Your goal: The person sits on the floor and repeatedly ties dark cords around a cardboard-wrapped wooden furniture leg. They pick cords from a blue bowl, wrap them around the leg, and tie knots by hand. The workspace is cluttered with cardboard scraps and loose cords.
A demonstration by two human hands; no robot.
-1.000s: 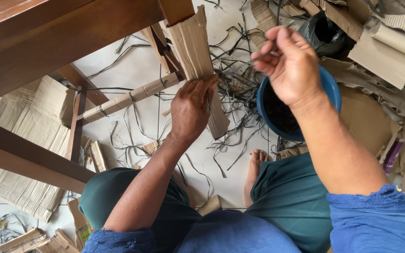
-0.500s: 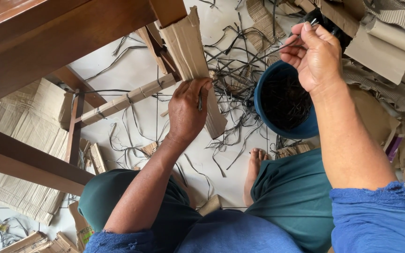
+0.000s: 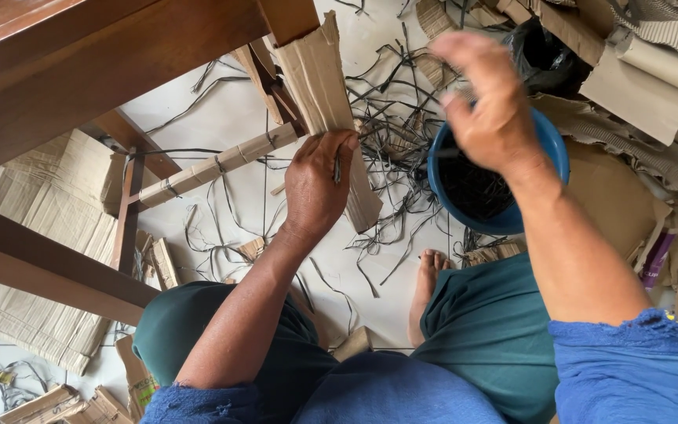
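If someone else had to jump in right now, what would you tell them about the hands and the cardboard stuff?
Left hand: pressing the tan corrugated cardboard wrap against the brown wooden furniture leg, a thin dark strip under the fingers.
Right hand: raised and blurred above the round blue plastic bucket of black strips; whether it holds one cannot be told.
Done: the thin wooden crossbar is wrapped in cardboard and banded.
Left: no band shows around the leg wrap. Loose black strips litter the white floor.
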